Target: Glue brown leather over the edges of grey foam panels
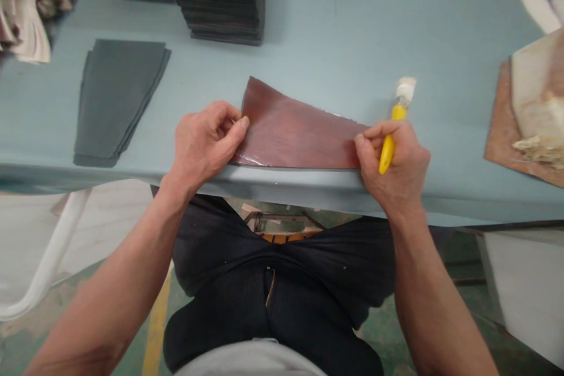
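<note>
A reddish-brown, leather-like panel lies along the table's front edge, wide at its left end and narrower at its right. A wet-looking shine shows near its lower left corner. My left hand pinches the panel's left edge between thumb and fingers. At the narrow end, my right hand grips the panel's edge with thumb and fingertips. That same hand also keeps a brush with a yellow handle tucked between its fingers, its whitish bristles pointing up and away from me.
Dark tapered panels lie in a thin pile at left. Behind them rise tall stacks of dark pieces. At right sits a brown board under a pale, glue-crusted piece. Pale cloth-like strips are heaped at far left.
</note>
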Tool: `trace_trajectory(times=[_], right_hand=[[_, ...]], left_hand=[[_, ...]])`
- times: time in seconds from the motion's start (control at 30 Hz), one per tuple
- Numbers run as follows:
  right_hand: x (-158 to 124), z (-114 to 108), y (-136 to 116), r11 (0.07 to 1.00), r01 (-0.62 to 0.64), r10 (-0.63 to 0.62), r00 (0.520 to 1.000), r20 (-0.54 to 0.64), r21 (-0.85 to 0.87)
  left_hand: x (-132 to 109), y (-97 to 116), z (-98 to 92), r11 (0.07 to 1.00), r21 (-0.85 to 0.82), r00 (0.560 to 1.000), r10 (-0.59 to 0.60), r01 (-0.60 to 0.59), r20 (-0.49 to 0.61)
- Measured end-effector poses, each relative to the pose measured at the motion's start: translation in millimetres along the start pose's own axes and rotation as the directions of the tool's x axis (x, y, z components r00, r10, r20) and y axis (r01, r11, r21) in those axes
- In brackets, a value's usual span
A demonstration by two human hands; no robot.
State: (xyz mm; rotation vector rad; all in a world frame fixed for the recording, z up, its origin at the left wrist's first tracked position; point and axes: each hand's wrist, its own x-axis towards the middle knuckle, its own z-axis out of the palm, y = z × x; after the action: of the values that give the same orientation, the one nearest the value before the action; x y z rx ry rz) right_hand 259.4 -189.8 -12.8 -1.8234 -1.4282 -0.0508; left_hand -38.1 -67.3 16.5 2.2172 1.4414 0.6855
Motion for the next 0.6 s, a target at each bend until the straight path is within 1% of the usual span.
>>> trace_trajectory(times=[0.2,0.33,0.4,0.5,0.6], right_hand=[[-0.1,-0.4,-4.1,0.997,-0.019,0.019,1.000,-0.008,0.077],[0.9,0.4,-4.0,0.994,-0.020,0.026,0.998,-0.054,0.105],[1.7,0.7,-2.4,0.989,-0.036,0.049,0.995,-0.089,0.145],[2.6,1.0,0.5,0.969,-0.077,0.115,0.982,-0.150,0.236],[2.2,1.0,1.6,0.955,-0.095,0.146,0.975,-0.167,0.282]], left_hand=[[1.3,4.1,-3.5,0.999,0.027,1.000,-0.024,0.024,0.012],[1.5,8.0,-6.1,0.996,0.060,0.998,-0.060,0.058,0.030],[0.9,8.2,-5.8,0.996,0.070,0.998,-0.064,0.062,0.028],[0.2,6.9,-3.9,0.995,0.079,0.998,-0.054,0.053,0.010],[0.7,5.9,-2.8,0.996,0.081,0.999,-0.044,0.044,-0.001]])
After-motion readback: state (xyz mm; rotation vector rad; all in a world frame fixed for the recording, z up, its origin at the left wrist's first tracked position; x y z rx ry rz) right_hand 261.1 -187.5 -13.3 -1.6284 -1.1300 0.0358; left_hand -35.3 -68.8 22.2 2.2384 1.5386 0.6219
